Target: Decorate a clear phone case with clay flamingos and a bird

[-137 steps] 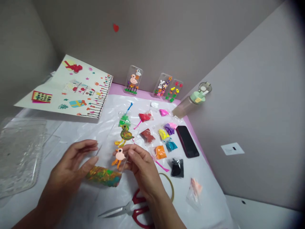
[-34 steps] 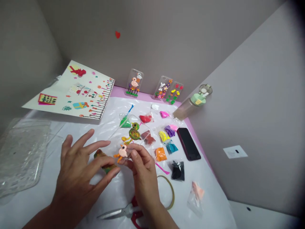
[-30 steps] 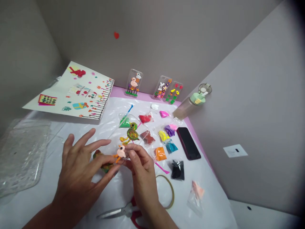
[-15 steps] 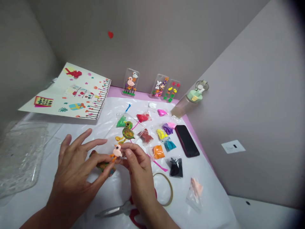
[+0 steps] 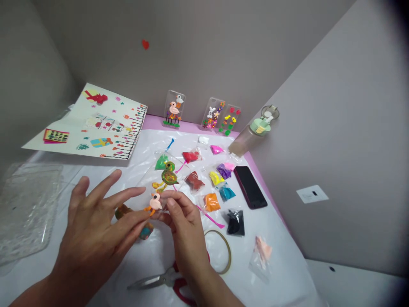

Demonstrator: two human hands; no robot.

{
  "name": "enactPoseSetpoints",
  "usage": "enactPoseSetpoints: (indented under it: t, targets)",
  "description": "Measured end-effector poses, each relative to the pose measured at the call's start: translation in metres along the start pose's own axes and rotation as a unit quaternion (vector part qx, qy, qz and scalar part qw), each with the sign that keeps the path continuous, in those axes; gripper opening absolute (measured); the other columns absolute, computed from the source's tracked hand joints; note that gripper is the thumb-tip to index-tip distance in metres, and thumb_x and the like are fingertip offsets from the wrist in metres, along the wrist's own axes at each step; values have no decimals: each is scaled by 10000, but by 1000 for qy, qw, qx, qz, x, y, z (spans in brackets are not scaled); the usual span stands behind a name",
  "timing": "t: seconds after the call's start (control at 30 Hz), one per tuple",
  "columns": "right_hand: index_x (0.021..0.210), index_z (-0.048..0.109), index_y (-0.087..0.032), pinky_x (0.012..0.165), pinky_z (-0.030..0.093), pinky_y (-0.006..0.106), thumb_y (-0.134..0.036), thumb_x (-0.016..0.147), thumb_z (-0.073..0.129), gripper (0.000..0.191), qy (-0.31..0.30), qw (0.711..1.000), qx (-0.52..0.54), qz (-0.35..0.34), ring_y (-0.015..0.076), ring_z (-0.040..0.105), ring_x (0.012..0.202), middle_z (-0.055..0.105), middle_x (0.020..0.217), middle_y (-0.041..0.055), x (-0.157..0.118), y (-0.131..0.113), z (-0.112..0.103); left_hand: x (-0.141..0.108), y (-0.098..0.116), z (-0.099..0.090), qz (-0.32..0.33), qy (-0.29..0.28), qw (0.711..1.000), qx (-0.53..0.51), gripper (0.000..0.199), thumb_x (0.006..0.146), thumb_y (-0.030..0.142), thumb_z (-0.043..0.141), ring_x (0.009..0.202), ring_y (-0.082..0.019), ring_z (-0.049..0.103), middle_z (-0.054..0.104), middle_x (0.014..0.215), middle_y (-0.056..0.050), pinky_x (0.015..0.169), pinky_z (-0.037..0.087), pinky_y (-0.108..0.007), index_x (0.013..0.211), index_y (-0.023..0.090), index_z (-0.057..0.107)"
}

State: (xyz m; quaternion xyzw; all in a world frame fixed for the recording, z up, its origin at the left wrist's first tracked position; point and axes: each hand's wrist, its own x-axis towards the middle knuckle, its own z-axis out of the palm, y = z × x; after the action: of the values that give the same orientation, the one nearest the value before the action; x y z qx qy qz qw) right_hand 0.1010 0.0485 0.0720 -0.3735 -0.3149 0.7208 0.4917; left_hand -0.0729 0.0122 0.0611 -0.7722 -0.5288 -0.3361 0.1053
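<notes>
Pink bird [image 5: 155, 203], clear case [image 5: 153, 177]: right grip [image 5: 188, 228] is pinching case edge; left grip [image 5: 99, 221], newly arrived, is pinching orange legs [image 5: 152, 211], seemingly adjusting them.

Before me, a dark-screened phone [image 5: 250, 186] lies right of center, below a green-lidded bottle [image 5: 246, 139]. I face a decorated white sheet [image 5: 78, 124] at upper left and a red heart [image 5: 145, 44] on the gray wall [image 5: 204, 51] at top; a white card [image 5: 309, 195] marks the right-hand panel [image 5: 338, 128].
</notes>
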Motion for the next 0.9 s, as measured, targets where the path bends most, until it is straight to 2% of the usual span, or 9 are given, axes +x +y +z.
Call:
enactPoseSetpoints:
  t: [0.17,0.27,0.4,0.57,0.77,0.9]
  targets:
    - [942,822,-232,810,625,268,-420,879,812,198,-8,1000,14,4,167,721,870,770,936,20,2,1,0,4,-2,-3,-22,-20,999,-13,252,979,193,610,1652,-321,250,790,1251,-73,1328,111,-655,910,352,793]
    - [951,825,-232,807,622,262,-432,880,809,212,-9,1000,11,6,165,718,872,767,939,21,2,1,-1,6,-5,-5,4,-14,1000,-8,217,959,171,653,1650,-343,246,787,1248,-105,1322,105,-650,907,318,805]
    - [954,828,-231,800,621,254,-427,881,809,209,-8,1000,6,7,164,714,881,766,952,26,1,1,-2,7,-8,-5,6,-23,1000,-13,259,939,156,664,1630,-376,285,800,1247,-73,1312,98,-663,959,351,833]
    - [951,828,-233,793,618,242,-424,875,816,205,-9,1000,10,7,162,719,897,771,958,26,2,1,-1,7,-5,-5,-9,-25,999,-21,248,959,186,651,1599,-368,341,804,1217,-51,1295,120,-683,910,355,826]
    - [946,829,-238,812,628,271,-434,871,819,210,-15,1000,18,4,162,717,858,775,949,23,2,2,-1,9,-6,-6,-31,-35,995,-86,278,936,173,684,1581,-329,381,814,1210,15,1322,31,-623,953,409,829]
    - [952,830,-240,805,625,268,-446,875,817,220,-14,1000,12,2,168,718,877,773,965,28,3,3,-2,9,-5,-5,-60,-27,990,-123,213,946,230,681,1555,-331,422,807,1209,10,1329,67,-632,952,397,813]
